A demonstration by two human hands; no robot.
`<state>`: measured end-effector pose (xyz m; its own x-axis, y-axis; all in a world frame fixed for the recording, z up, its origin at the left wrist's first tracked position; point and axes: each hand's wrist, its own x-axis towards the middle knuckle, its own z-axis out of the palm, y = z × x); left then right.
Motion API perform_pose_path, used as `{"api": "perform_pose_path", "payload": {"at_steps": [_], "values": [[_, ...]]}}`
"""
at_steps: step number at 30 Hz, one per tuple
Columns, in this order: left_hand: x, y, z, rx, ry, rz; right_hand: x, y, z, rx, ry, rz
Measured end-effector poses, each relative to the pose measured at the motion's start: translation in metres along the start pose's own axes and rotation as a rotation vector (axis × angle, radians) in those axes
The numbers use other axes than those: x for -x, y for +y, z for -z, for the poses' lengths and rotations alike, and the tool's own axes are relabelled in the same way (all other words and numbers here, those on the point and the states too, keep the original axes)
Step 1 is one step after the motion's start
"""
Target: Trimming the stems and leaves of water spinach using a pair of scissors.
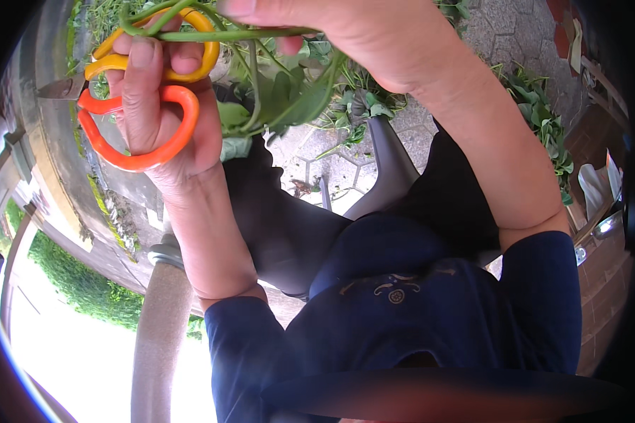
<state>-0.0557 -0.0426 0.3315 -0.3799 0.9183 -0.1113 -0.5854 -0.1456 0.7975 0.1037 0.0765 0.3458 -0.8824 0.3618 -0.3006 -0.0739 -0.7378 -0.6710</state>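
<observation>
My left hand (144, 106) is closed around a pair of scissors (159, 155) with one orange-red and one yellow loop handle. Its short metal blade end points left, away from my palm. Green leafy vine stems (254, 84) run across the top, over the yellow loop and close to my left fingertips. My right hand (346, 28), cut off in part by the upper edge, is closed on these stems to the right of the scissors. Leaves hang from the stems between my two hands.
Cut greenery (363, 99) lies on the grey paving (342, 173) ahead, and another leafy heap (540, 106) is at the right. A dark grey chair or stool leg (388, 162) stands between my knees. A curved concrete wall (56, 162) and a round post (164, 331) are on the left.
</observation>
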Motion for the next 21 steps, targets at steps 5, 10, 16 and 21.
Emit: {"api": "perform_pose_path", "payload": {"at_steps": [5, 10, 16, 21], "values": [[-0.001, -0.006, -0.010, -0.059, 0.186, -0.031, -0.004, -0.008, 0.018, 0.110, -0.428, 0.087], [-0.001, -0.002, 0.007, -0.009, 0.114, 0.054, -0.013, 0.025, 0.003, 0.921, 0.104, 0.754], [0.000, -0.002, 0.005, 0.009, 0.081, 0.015, -0.020, 0.030, 0.002, 0.902, 0.169, 1.148], [0.000, -0.002, 0.003, 0.029, 0.106, 0.023, -0.027, 0.033, 0.000, 0.731, 0.118, 1.153]]}}
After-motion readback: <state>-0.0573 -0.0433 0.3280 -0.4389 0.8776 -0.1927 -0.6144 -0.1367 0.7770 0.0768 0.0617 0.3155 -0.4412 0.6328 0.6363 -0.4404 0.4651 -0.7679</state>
